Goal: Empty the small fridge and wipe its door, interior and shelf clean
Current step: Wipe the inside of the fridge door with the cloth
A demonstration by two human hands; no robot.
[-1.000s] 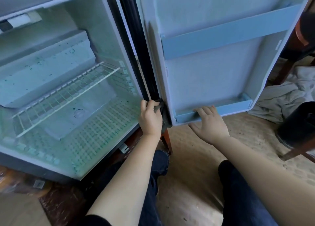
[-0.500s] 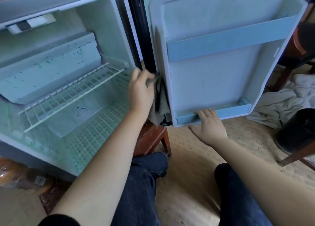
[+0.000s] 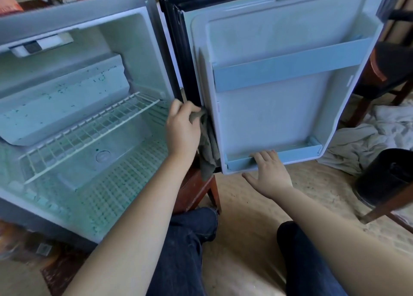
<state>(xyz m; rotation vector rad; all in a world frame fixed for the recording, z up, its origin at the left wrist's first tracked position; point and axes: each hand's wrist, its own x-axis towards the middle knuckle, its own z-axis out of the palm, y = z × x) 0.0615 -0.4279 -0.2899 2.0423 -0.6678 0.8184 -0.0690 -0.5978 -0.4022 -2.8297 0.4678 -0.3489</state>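
The small fridge (image 3: 138,56) stands open, with nothing stored inside. Its white wire shelf (image 3: 89,130) sits tilted across the middle, and dark specks dot the back wall. The door (image 3: 274,112) hangs open to the right, with two pale blue rails across its inner side. My left hand (image 3: 182,128) grips a grey-green cloth (image 3: 207,148) against the hinge-side edge of the door, about halfway up. The cloth's tail hangs down below the hand. My right hand (image 3: 267,173) rests with straight fingers on the door's lower rail (image 3: 297,152).
A reddish wooden stool (image 3: 196,190) stands under the fridge's hinge corner. A black bin (image 3: 384,175) and crumpled white cloths (image 3: 366,139) lie on the floor at right, by dark wooden furniture legs (image 3: 384,208). My knees in dark jeans are near the bottom.
My left hand has slid the cloth upward along the door's hinge edge, from its bottom corner to about mid-height. My right hand has stayed on the lower rail.
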